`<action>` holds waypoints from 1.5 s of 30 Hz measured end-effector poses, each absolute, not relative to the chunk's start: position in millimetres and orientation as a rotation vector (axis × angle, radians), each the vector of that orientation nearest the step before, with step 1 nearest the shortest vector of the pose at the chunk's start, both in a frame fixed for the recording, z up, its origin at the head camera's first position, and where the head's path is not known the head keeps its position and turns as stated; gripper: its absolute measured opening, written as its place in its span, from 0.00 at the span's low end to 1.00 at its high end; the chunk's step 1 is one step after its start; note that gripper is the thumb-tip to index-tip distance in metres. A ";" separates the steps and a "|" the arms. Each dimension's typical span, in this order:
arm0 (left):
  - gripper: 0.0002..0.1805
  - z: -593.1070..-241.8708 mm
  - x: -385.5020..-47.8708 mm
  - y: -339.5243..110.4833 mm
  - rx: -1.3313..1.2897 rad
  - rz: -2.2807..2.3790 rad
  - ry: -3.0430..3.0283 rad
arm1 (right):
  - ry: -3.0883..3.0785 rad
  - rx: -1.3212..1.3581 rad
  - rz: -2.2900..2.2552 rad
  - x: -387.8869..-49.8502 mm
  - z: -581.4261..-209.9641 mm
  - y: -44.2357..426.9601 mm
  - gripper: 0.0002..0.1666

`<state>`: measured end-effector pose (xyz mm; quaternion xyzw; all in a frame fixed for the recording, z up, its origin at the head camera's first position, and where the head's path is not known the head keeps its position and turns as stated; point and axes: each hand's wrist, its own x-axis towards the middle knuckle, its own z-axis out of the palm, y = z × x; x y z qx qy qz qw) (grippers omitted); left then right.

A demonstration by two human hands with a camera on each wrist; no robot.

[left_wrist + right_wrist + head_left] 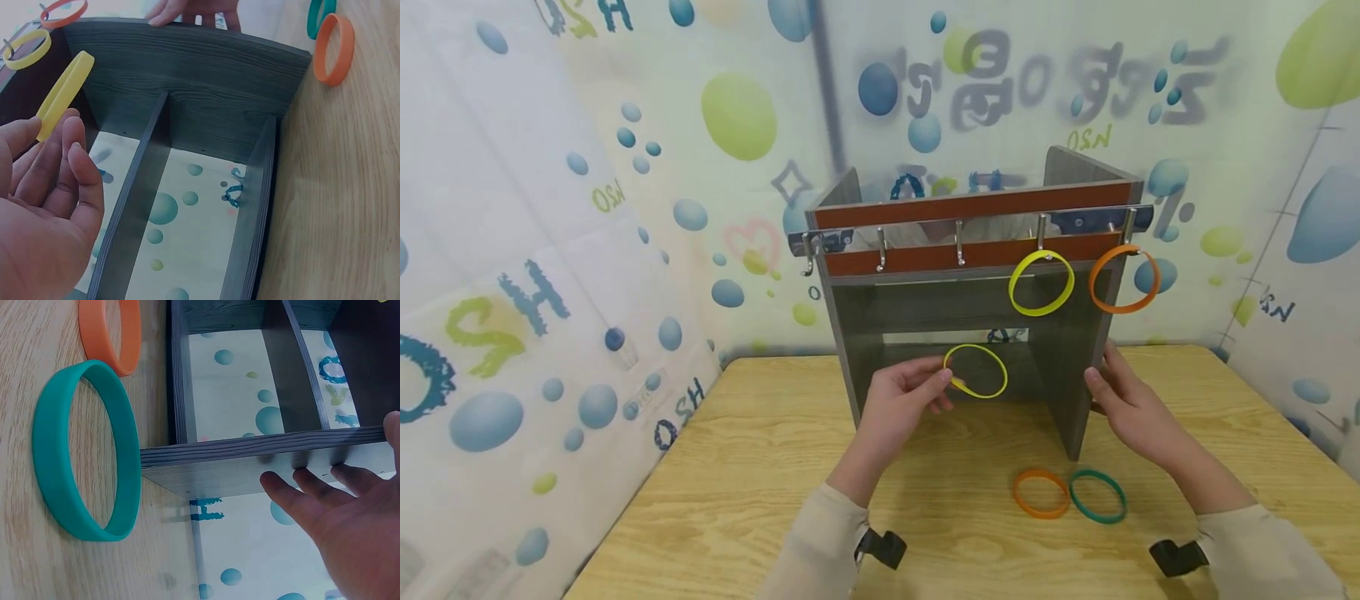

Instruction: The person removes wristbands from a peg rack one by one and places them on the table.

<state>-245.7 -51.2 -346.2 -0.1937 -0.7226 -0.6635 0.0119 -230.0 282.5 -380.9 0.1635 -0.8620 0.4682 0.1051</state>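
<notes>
My left hand [904, 404] pinches a yellow band [976, 371] between thumb and fingers, in front of the grey shelf [1067, 375] and below its hook rail [925, 223]. In the left wrist view the held yellow band [65, 94] stands tilted above the fingertips. My right hand [1138, 410] rests against the shelf's right side panel; the right wrist view shows the fingers [312, 494] on its outer face, with the thumb at the front edge. Another yellow band [1041, 283] hangs on the fourth hook from the left, and an orange band [1124, 279] on the rightmost hook.
A second orange band [1041, 493] and a teal band [1098, 497] lie side by side on the wooden table [760, 475], in front of the shelf's right side. The three hooks on the left hold no bands. A patterned curtain [662, 167] stands behind.
</notes>
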 end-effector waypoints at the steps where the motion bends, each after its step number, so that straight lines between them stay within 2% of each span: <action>1: 0.15 -347.2 -246.4 -51.8 -0.600 -2.064 -2.259 | -2.540 0.484 1.379 -229.9 -381.0 282.8 0.42; 26: 0.20 -381.0 -263.4 -63.1 -0.491 -2.043 -2.485 | -2.537 0.480 1.380 -229.5 -381.2 281.6 0.41; 37: 0.17 -391.2 -263.0 -67.2 -0.521 -2.001 -2.609 | -2.526 0.496 1.380 -229.6 -380.1 281.8 0.41; 45: 0.21 -402.1 -265.8 -66.9 -0.525 -2.023 -2.665 | -2.537 0.482 1.372 -228.2 -379.5 281.0 0.41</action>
